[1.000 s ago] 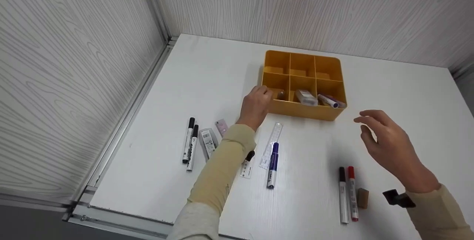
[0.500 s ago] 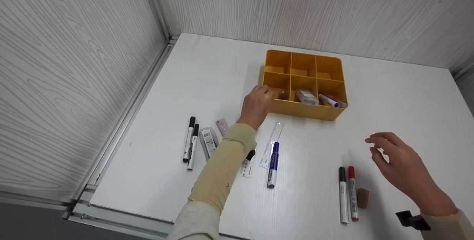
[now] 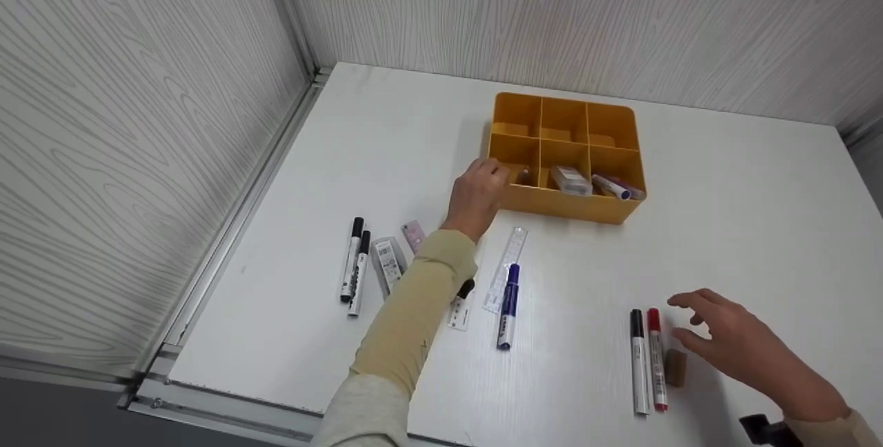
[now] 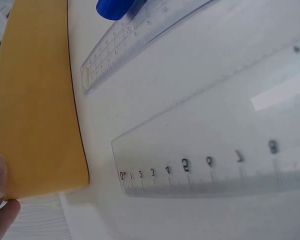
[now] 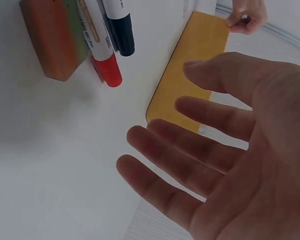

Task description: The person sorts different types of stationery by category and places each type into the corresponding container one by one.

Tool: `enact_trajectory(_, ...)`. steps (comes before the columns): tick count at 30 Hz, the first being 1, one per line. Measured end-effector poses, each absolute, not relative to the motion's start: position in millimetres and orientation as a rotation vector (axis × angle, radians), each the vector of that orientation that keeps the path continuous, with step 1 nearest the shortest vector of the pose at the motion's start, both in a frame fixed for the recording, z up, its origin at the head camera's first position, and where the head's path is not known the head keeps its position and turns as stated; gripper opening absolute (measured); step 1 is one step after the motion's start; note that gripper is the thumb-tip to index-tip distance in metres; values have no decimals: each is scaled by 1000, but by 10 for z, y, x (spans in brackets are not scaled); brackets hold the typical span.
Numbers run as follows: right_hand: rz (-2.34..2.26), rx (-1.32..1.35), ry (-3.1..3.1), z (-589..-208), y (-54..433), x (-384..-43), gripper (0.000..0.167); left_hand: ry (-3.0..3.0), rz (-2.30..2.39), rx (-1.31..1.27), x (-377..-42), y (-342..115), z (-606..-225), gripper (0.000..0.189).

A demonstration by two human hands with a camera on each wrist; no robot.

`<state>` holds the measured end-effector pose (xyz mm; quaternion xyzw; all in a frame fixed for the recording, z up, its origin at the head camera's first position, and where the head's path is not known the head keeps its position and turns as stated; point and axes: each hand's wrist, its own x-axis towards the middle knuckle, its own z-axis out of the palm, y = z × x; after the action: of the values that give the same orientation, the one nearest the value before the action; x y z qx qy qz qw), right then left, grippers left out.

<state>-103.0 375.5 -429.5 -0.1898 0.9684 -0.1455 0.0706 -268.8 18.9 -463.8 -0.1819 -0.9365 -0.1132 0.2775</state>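
My left hand [image 3: 477,193] pinches the near left corner of a yellow six-compartment organizer box [image 3: 562,206] at the back of the table. In the left wrist view, finger and thumb grip the box's rim at its corner. My right hand [image 3: 741,340], fingers spread and relaxed, hovers empty at the lower right, just beside a small brown block [image 3: 677,368]. The right wrist view shows this block [image 5: 55,37] with orange-red and green faces. Left of it lie a red-capped marker [image 3: 657,371] and a black-capped marker [image 3: 639,372].
A blue marker [image 3: 509,309] overlaps a clear ruler [image 3: 514,243] mid-table. Another clear ruler [image 4: 215,165] is partly hidden by the left sleeve. Two black-capped markers [image 3: 357,274], a grey packet [image 3: 388,261] and a pink item [image 3: 413,235] lie left. The box's front compartments hold several items.
My right hand has moved down toward the near right, from beside the box to beside the brown block. The left hand keeps its grip on the box corner.
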Motion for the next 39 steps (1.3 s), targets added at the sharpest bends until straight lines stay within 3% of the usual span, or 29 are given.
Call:
enact_trajectory(14, -462, -409, 2579, -4481, 3740, -971, 54, -2536, -308, -496, -2682, 180, -4635, 17)
enact_trajectory(39, -565, -520, 2518, -4525, 3780, -954, 36, -2574, -260, -476, -2670, 183, -4606, 21)
